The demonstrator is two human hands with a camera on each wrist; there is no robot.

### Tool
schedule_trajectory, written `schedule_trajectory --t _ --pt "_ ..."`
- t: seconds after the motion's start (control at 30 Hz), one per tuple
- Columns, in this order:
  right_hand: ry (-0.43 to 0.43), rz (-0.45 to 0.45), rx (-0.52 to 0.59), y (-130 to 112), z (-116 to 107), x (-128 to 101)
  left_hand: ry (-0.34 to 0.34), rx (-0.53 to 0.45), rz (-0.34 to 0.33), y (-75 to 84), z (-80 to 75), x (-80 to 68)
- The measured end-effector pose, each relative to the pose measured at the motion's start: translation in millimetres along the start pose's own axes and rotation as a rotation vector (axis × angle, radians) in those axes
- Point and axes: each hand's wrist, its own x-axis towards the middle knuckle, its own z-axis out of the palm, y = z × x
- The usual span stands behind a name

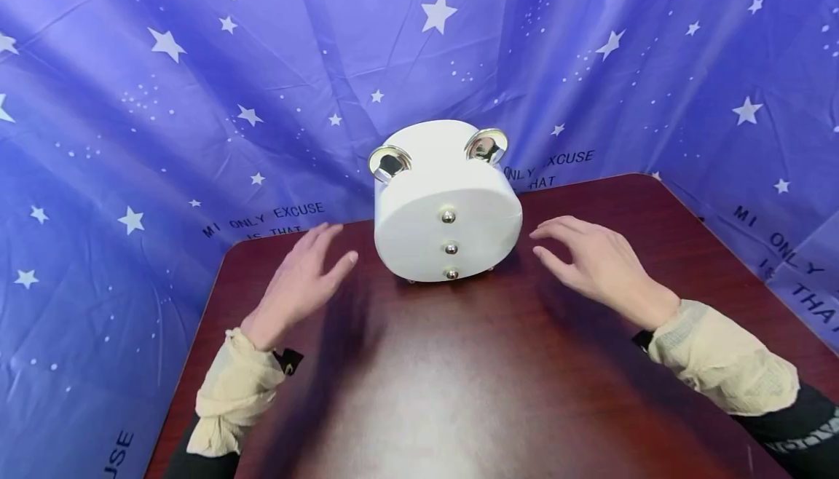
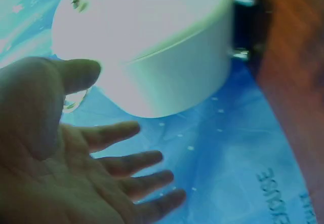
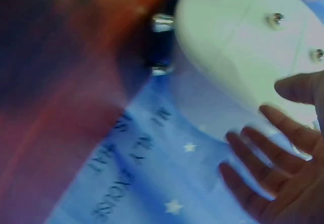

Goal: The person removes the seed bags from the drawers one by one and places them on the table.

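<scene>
A white oval box (image 1: 409,228) stands upright near the back of the table. Three round metal knobs (image 1: 450,249) run down its front, and two shiny ear-shaped rings (image 1: 390,164) rise from its top. Faint seams cross the front between the knobs in the right wrist view. My left hand (image 1: 298,282) hovers to the left of the box, fingers spread and apart from it. On the other side is my right hand (image 1: 603,268), its fingers loosely extended towards the box without touching it. Neither hand holds anything. Small metal feet (image 3: 162,22) show under the box.
The dark red-brown table (image 1: 419,377) has a rounded back edge. Behind and at both sides hangs a blue-purple curtain (image 1: 314,64) with white stars and black lettering, close behind the box. Cream wraps (image 1: 239,392) cover both wrists.
</scene>
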Motion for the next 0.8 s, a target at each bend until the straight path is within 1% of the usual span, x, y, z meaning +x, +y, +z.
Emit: schedule_trajectory --t 0.03,0.1,0.17,0.2,0.27,0.33,0.4,0.43,0.5,0.6,0.7,0.8 --pt "0.037 -0.042 0.012 -3.7 -0.8 4.4 0.005 -0.051 0.004 3.2 -5.2 8.8" --pt "0.088 -0.120 0.041 -13.0 -1.5 15.2 0.012 -0.186 0.003 11.4 -15.2 29.1" --pt "0.101 -0.173 0.074 -25.0 -0.2 27.8 0.027 -0.359 0.018 19.7 -21.8 52.2" --pt "0.092 -0.181 0.086 -31.7 1.2 33.9 0.035 -0.441 0.027 23.7 -23.0 63.7" --pt "0.044 -0.153 0.103 -45.9 4.5 45.3 0.040 -0.579 0.053 30.9 -21.5 85.4" --pt "-0.015 -0.084 0.107 -58.1 10.9 54.9 0.027 -0.668 0.077 35.6 -14.6 104.4" --pt "-0.062 -0.003 0.099 -68.0 19.0 61.9 0.019 -0.707 0.093 37.0 -4.1 120.0" --pt "-0.071 0.028 0.093 -71.8 23.3 64.5 0.018 -0.717 0.102 37.2 1.5 126.3" --pt "-0.059 0.065 0.086 -78.1 31.8 68.3 0.028 -0.733 0.127 36.2 12.5 135.7" --pt "-0.010 0.091 0.066 -85.9 39.3 72.6 0.066 -0.783 0.188 34.9 24.9 141.9" --pt "0.040 0.099 0.027 -89.4 40.3 78.5 0.099 -0.852 0.263 35.2 35.9 145.2" --pt "0.062 0.107 0.012 -88.7 36.6 83.6 0.122 -0.917 0.314 39.3 44.3 149.5"
